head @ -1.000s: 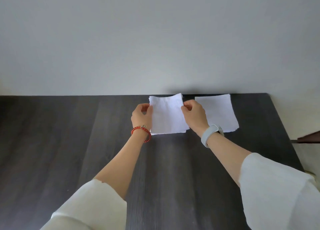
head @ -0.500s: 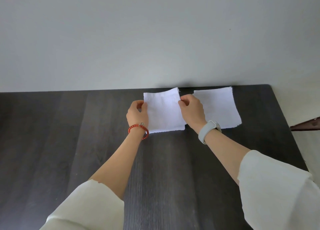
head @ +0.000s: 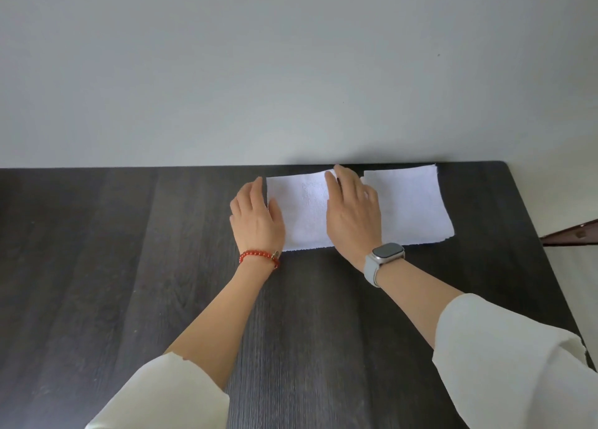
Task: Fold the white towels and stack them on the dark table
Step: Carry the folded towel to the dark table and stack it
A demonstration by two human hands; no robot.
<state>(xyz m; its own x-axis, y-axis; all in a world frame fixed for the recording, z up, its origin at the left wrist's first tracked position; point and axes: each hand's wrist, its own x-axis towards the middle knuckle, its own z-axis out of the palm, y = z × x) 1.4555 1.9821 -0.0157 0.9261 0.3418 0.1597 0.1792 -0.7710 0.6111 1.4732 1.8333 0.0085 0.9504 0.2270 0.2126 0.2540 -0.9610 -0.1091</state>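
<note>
Two folded white towels lie at the far edge of the dark table [head: 161,267], close against the pale wall [head: 291,72]. My left hand [head: 257,218] rests flat and open at the left edge of the nearer towel [head: 304,212], fingers extended, thumb lying on the cloth, gripping nothing. My right hand [head: 352,215] lies flat and open, palm down, on the right part of the same towel, fingertips reaching its far corner; it covers the narrow gap toward the second towel [head: 411,202], so I cannot tell whether the two cloths touch there. The second towel lies just beside the first, to the right, with layered edges showing along its near right corner. Both towels are roughly square, with a soft, slightly nubbed surface and fine frayed near edges. The table is dark wood grain running toward me, matte, with a rounded far right corner. Open surface extends widely to the left of the towels and across the whole near half of the table; to the right, only a narrow strip remains between the second towel and the table edge. A brown wooden piece [head: 572,234] projects in from beyond that right edge. My left wrist carries a red bead bracelet [head: 259,255]; my right wrist carries a watch [head: 386,254] on a grey strap. Loose white sleeves [head: 501,364] cover both forearms.
</note>
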